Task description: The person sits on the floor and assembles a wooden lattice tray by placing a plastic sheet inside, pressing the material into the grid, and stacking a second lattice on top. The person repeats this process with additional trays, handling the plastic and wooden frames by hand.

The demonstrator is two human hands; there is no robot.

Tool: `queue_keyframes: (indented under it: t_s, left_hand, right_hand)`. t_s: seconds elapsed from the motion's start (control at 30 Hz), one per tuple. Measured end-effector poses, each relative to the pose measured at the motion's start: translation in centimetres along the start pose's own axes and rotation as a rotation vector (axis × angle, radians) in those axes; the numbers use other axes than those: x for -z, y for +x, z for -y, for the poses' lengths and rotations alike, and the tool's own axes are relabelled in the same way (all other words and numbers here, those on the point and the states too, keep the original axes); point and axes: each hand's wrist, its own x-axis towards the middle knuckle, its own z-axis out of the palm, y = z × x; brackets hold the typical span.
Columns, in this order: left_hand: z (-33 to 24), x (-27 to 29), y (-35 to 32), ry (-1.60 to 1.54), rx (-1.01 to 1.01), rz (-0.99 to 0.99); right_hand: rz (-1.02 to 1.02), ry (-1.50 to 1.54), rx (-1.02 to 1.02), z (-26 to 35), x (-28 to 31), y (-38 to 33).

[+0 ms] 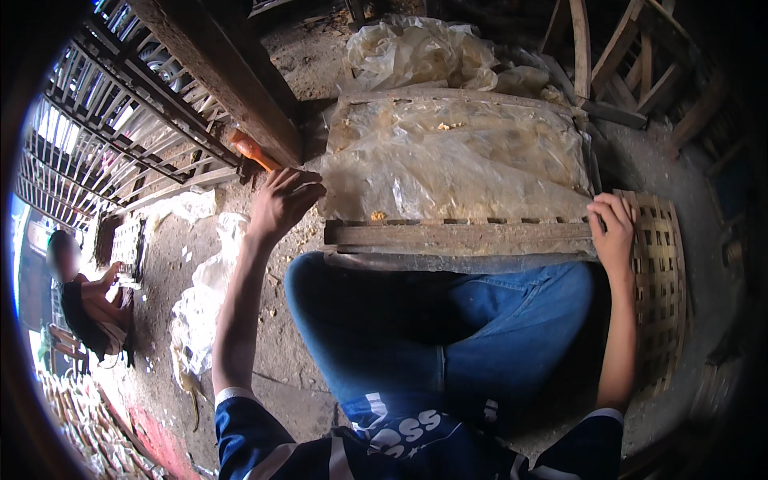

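Observation:
A wooden frame lies in front of my knees, with a clear, wrinkled plastic sheet spread over it. Small yellowish crumbs dot the sheet. At the sheet's left edge my left hand is closed, its fingertips pinching the plastic. My right hand is closed on the sheet at the near right corner, fingers bent over the frame's end. Just beyond my left hand, an orange plastic tool rests by the wooden post; its exact kind is unclear.
A woven bamboo tray leans at my right. Crumpled plastic is heaped behind the frame, and more plastic lies on the floor at left. A thick wooden post rises at far left. Another person squats at the left.

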Motion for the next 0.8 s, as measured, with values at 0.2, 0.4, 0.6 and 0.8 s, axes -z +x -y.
queue_keyframes:
  t_s: [0.2, 0.4, 0.6, 0.8]
  left_hand:
    - [-1.3, 1.2, -1.6, -0.020, 0.077, 0.082]
    - [-10.2, 0.8, 1.8, -0.154, 0.152, 0.015]
    - [-12.7, -3.1, 2.3, -0.197, -0.010, 0.217]
    - [-9.4, -2.8, -1.3, -0.296, -0.020, 0.178]
  right_hand:
    - [0.166, 0.058, 0.001, 1.3, 1.2, -2.0]
    - [0.107, 0.324, -0.105, 6.7, 0.5, 1.6]
    - [0.191, 0.429, -0.009, 11.4, -6.4, 3.4]
    - [0.264, 0.442, 0.014, 11.1, -8.5, 1.4]
